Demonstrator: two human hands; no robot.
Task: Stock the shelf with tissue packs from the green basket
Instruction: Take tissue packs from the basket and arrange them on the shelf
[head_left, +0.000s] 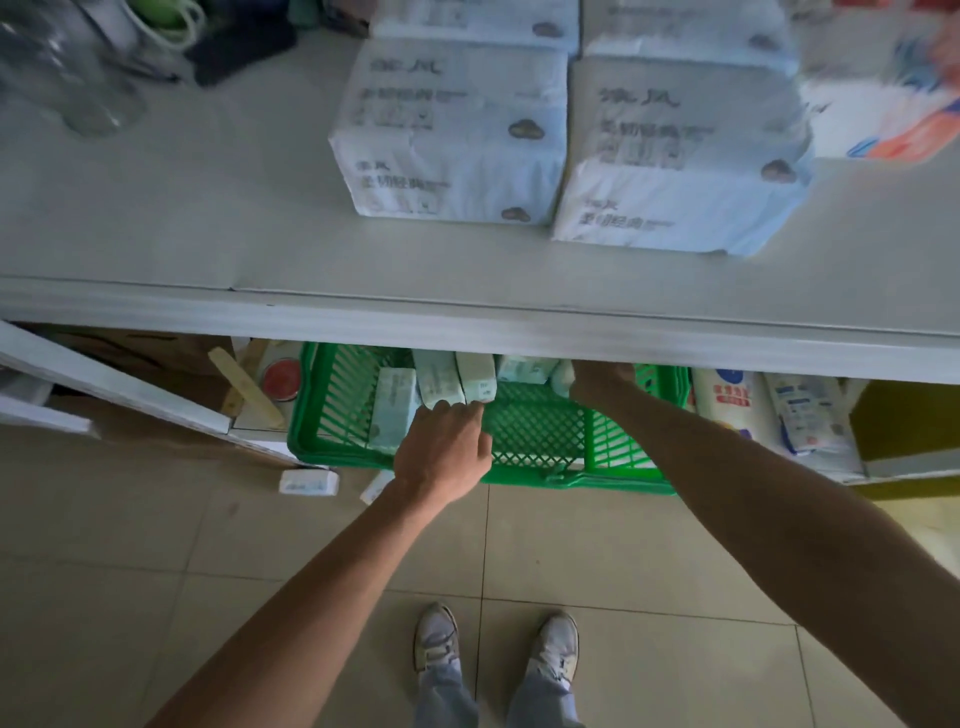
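Pick step: both hands down in the basket.
L fingers curl onto upright tissue packs in green basket on floor under shelf; R hand fingers hidden by shelf lip, can't tell. Next: grip, lift clear of lip, up to shelf.

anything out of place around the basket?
Yes: two small packs, one and another, lie loose on the floor tiles just left of the green basket, outside it rather than inside or on the shelf.
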